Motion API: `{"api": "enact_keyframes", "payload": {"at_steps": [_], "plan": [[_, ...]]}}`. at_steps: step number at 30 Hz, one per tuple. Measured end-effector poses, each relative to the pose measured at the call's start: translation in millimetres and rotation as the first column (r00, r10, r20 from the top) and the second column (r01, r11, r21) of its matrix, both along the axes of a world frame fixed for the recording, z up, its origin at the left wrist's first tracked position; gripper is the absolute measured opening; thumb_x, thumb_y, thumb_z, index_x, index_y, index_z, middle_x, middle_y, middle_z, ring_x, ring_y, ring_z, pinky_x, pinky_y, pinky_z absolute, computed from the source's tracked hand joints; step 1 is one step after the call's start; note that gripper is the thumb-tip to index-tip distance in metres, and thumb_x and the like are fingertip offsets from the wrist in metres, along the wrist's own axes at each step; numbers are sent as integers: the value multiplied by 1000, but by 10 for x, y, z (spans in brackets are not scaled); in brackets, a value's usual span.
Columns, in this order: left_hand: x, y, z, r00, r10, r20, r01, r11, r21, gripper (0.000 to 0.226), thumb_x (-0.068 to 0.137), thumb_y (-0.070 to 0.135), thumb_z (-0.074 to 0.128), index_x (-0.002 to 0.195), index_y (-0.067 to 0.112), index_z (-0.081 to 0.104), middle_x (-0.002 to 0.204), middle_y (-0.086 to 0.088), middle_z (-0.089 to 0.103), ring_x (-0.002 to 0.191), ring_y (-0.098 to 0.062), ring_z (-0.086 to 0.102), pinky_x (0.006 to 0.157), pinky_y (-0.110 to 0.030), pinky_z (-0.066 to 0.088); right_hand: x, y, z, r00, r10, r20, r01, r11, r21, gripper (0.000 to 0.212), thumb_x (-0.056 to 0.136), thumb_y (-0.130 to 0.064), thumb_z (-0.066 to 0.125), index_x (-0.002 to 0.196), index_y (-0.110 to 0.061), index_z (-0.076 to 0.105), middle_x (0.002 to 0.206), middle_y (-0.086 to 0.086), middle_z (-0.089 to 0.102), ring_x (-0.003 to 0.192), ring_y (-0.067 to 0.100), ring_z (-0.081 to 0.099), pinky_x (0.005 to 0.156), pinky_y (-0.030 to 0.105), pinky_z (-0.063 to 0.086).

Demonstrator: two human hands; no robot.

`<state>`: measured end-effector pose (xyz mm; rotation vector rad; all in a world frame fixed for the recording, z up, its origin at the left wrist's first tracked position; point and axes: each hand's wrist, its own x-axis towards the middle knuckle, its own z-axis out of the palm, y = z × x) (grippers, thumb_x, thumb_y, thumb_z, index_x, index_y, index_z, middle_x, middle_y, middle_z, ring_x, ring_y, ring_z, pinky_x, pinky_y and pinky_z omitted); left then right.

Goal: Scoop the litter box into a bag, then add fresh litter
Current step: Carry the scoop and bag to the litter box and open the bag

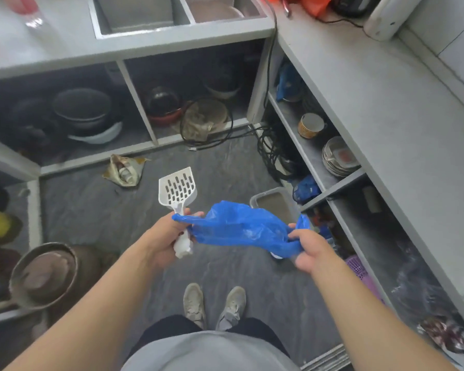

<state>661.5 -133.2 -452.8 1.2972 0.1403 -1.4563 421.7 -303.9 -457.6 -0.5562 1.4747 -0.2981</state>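
Litter box (pixel 275 204), a grey tray holding flat brownish-grey litter, sat on the dark floor (pixel 97 210) at about one o'clock from the hands, tucked against the lower shelf of the right-hand counter (pixel 386 108) and partly hidden behind the bag. No brand, label or writing could be read anywhere.

Nearest the camera, two grey shoes (pixel 214 303) stood on the floor below the forearms. The left hand (pixel 166 234) was closed around the handle of a white slotted litter scoop (pixel 178 188), whose blade pointed up toward twelve o'clock, and the same fingers pinched one end of a crumpled blue plastic bag (pixel 241 226). The right hand (pixel 310 250) gripped the other end, so the bag stretched between the two hands, just in front of the tray.

At eight o'clock a round metal pan (pixel 46 274) held a brownish mass. At eleven o'clock a crumpled wrapper (pixel 125 170) lay on the floor. Farther off at two o'clock, the shelf carried a stack of plates (pixel 338 159) and a cup (pixel 310 125). Beyond, the cubbies at twelve o'clock held dark bowls (pixel 83 108) and pots, blurred; black cables (pixel 273 153) trailed down the corner.
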Motion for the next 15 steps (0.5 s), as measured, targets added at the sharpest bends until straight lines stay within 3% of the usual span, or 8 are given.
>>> {"api": "enact_keyframes", "payload": {"at_steps": [3, 6, 9, 12, 15], "plan": [[127, 65, -65, 994, -94, 47, 93, 995, 33, 38, 90, 7, 71, 67, 25, 47, 70, 1, 57, 62, -12, 59, 57, -26, 47, 107, -22, 60, 995, 12, 103, -18, 998, 55, 28, 87, 10, 37, 104, -8, 51, 111, 19, 62, 86, 33, 65, 69, 40, 59], [208, 117, 9, 963, -209, 167, 197, 977, 85, 39, 78, -5, 79, 83, 19, 49, 89, -6, 63, 73, -15, 62, 65, -28, 52, 290, 16, 209, 979, 97, 180, -108, 993, 53, 27, 92, -7, 45, 113, -7, 63, 113, 19, 67, 92, 34, 68, 70, 40, 59], [438, 264, 183, 925, -326, 198, 310, 945, 106, 41, 64, -5, 78, 93, 11, 54, 102, -14, 65, 88, -25, 63, 75, -40, 53, 453, 21, 279, 981, 140, 133, -139, 990, -15, 24, 94, -14, 50, 111, -6, 64, 108, 19, 70, 91, 36, 68, 72, 42, 57], [784, 453, 378, 765, -563, 313, 502, 825, 259, 53, 54, 3, 76, 104, 12, 63, 101, -16, 68, 80, -30, 64, 68, -44, 51, 488, -20, 322, 979, 202, 1, -199, 966, -165, 21, 93, -13, 54, 107, -2, 66, 100, 21, 71, 82, 34, 69, 72, 42, 55], [1019, 434, 630, 579, -656, 484, 458, 753, 472, 52, 61, 10, 73, 109, 28, 64, 113, -2, 68, 95, -31, 69, 71, -43, 56, 486, -35, 380, 969, 241, -49, -246, 940, -237, 19, 91, -9, 57, 105, 0, 64, 93, 20, 68, 78, 33, 67, 69, 39, 53]]}}
